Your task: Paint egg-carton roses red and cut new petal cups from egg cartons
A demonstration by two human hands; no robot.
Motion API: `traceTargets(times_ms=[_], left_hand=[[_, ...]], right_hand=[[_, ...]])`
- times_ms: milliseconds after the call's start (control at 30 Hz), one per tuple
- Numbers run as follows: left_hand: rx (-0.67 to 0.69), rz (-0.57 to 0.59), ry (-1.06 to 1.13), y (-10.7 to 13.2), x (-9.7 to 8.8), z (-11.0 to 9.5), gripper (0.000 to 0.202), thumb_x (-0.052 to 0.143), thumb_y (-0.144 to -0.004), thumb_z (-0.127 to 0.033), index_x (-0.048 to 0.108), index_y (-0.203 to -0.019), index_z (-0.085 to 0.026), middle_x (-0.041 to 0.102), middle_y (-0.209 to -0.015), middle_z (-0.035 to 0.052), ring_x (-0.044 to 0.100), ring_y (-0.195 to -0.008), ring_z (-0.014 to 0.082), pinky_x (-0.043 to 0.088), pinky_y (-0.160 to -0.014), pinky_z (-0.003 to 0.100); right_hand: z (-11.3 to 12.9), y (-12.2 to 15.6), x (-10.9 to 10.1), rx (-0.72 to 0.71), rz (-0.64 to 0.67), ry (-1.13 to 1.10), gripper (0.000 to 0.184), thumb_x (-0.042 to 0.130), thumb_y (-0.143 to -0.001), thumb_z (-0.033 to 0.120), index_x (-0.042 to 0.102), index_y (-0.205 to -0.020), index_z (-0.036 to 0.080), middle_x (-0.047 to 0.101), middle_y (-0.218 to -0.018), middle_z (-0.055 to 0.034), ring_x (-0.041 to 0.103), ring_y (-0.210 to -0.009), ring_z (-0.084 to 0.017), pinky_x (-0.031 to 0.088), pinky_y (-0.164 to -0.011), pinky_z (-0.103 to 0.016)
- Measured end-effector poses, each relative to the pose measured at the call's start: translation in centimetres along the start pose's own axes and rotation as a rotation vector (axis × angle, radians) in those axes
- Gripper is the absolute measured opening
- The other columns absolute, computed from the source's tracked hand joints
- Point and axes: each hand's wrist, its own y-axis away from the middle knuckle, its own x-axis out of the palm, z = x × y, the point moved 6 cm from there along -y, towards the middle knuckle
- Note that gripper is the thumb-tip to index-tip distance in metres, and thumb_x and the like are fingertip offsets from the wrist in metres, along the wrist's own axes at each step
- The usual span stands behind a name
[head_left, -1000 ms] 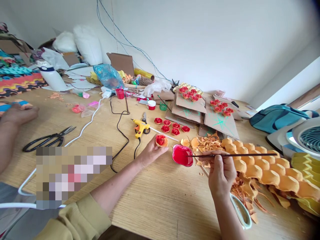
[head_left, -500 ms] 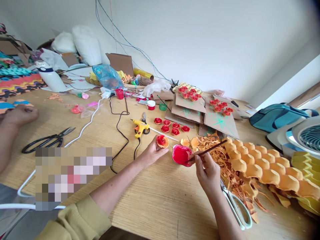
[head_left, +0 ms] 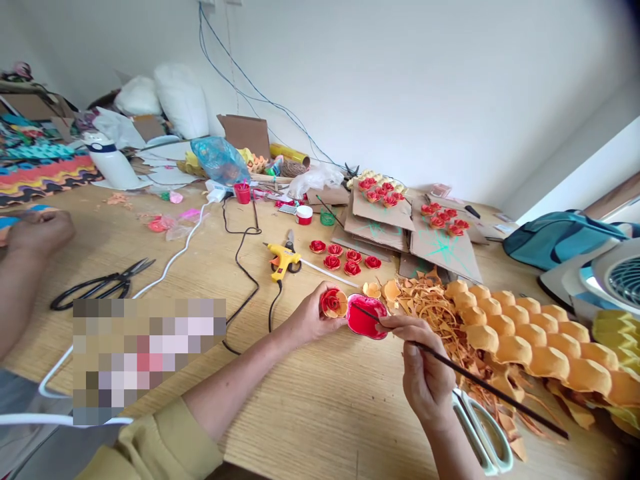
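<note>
Between the fingers of my left hand (head_left: 317, 319) is a small rose (head_left: 333, 303), red at its centre with an orange outer petal. My right hand (head_left: 427, 363) grips a dark, thin paintbrush (head_left: 493, 389), its handle slanting down to the right. The brush's tip end lies over a scalloped dish of red paint (head_left: 367, 327), beside the rose. Just behind the dish lie orange petal cups (head_left: 391, 291). Several red roses (head_left: 353, 256) sit in a group farther back.
Orange scraps (head_left: 435, 313) and an orange egg tray (head_left: 530, 327) lie right, near light-handled scissors (head_left: 483, 433). A yellow glue gun (head_left: 284, 260) with its cord stands left of the roses. Black scissors (head_left: 105, 287) and another person's hand (head_left: 43, 233) are at far left. Cardboard sheets (head_left: 440, 257) hold more roses.
The paintbrush has swung round: its handle now points down right instead of up right, and its tip end points left over the dish. The rose has tilted in my left hand.
</note>
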Motion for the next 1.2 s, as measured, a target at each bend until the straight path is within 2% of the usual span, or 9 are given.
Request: traceTargets(times_ms=[200,333,467,667,800,1067,1200], left_hand=[[0.041,0.066,-0.101,0.5,0.7,-0.8,0.045,0.083,-0.079,-0.035,0.056,-0.112,-0.02,0.068,-0.106,0.0055,0.065,-0.097,0.02,0.052,-0.087,0.031],[0.016,0.08,-0.095,0.7,1.0,-0.8,0.048,0.083,-0.08,-0.035,0.057,-0.117,-0.02,0.068,-0.113,0.0077,0.066,-0.102,0.0223,0.052,-0.091,0.033],[0.006,0.117,-0.106,0.8,1.3,-1.0,0.045,0.082,-0.08,-0.032,0.058,-0.115,-0.02,0.069,-0.111,0.0073,0.066,-0.103,0.0229,0.051,-0.09,0.033],[-0.024,0.118,-0.101,0.9,1.3,-1.5,0.046,0.081,-0.078,-0.03,0.058,-0.117,-0.019,0.069,-0.112,0.0077,0.066,-0.101,0.0226,0.052,-0.091,0.034],[-0.057,0.1,-0.087,0.9,1.2,-1.4,0.045,0.08,-0.078,-0.03,0.058,-0.116,-0.019,0.069,-0.111,0.0072,0.066,-0.1,0.0225,0.054,-0.089,0.034],[-0.014,0.11,-0.088,0.8,1.3,-1.2,0.044,0.083,-0.078,-0.032,0.059,-0.113,-0.019,0.07,-0.107,0.0059,0.066,-0.1,0.0222,0.052,-0.089,0.032],[-0.021,0.1,-0.082,0.7,1.3,-1.1,0.045,0.084,-0.078,-0.033,0.059,-0.113,-0.019,0.071,-0.108,0.0067,0.067,-0.098,0.0221,0.053,-0.087,0.032]], right_hand=[[0.6,0.0,0.8,-0.011,0.127,0.043,0.027,0.042,-0.104,0.01,0.062,-0.116,0.023,0.073,-0.115,-0.0079,0.069,-0.106,-0.019,0.056,-0.091,-0.034],[0.6,-0.1,1.2,0.0,0.162,0.049,0.027,0.042,-0.103,0.01,0.061,-0.117,0.024,0.073,-0.114,-0.0083,0.07,-0.104,-0.019,0.057,-0.09,-0.034],[0.7,-0.3,1.5,-0.007,0.18,0.063,0.026,0.043,-0.103,0.01,0.061,-0.116,0.025,0.074,-0.114,-0.0084,0.071,-0.103,-0.019,0.058,-0.089,-0.033],[1.2,-0.4,1.1,-0.082,0.144,0.108,0.028,0.042,-0.103,0.007,0.06,-0.118,0.022,0.073,-0.116,-0.0097,0.071,-0.107,-0.017,0.059,-0.09,-0.031],[1.4,-0.3,0.7,-0.095,0.097,0.11,0.024,0.042,-0.105,0.011,0.059,-0.118,0.022,0.073,-0.114,-0.0103,0.072,-0.105,-0.018,0.06,-0.086,-0.032],[0.9,-0.2,1.8,-0.036,0.175,0.119,0.026,0.042,-0.103,0.012,0.061,-0.116,0.025,0.074,-0.11,-0.0091,0.074,-0.1,-0.02,0.061,-0.084,-0.035],[0.9,-0.2,1.5,-0.06,0.134,0.155,0.026,0.043,-0.103,0.011,0.06,-0.118,0.024,0.074,-0.112,-0.0104,0.074,-0.101,-0.021,0.062,-0.084,-0.036]])
